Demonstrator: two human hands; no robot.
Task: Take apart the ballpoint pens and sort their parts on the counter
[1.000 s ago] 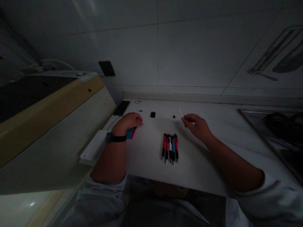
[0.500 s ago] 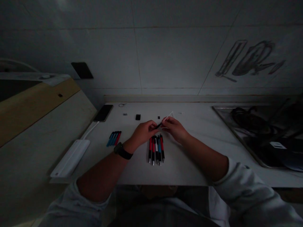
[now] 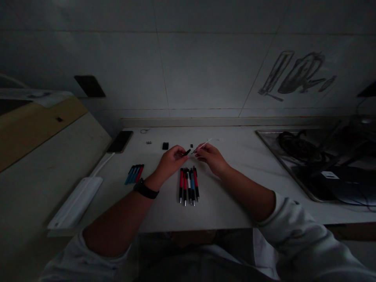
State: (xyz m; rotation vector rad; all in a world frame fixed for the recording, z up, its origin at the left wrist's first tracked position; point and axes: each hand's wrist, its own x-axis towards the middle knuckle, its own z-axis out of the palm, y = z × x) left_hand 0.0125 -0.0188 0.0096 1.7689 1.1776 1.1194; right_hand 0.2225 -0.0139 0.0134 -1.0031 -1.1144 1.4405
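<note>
Two hands meet | left hand [image 3: 170, 159]: black piece [image 3: 187, 152] | right hand [image 3: 210, 156]: refill [image 3: 202, 145] (thin, white)

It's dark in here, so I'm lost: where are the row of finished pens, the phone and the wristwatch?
row of pens [image 3: 188, 185], head view, on the middle barrels.
phone [image 3: 120, 141], head view, on its dark screen.
wristwatch [image 3: 145, 190], head view, on the strap.

Both forearms are bare, with pale grey-white sleeves pushed up near the elbows, and a black wristwatch [image 3: 146, 189] with a dark strap circles the left wrist.
</note>
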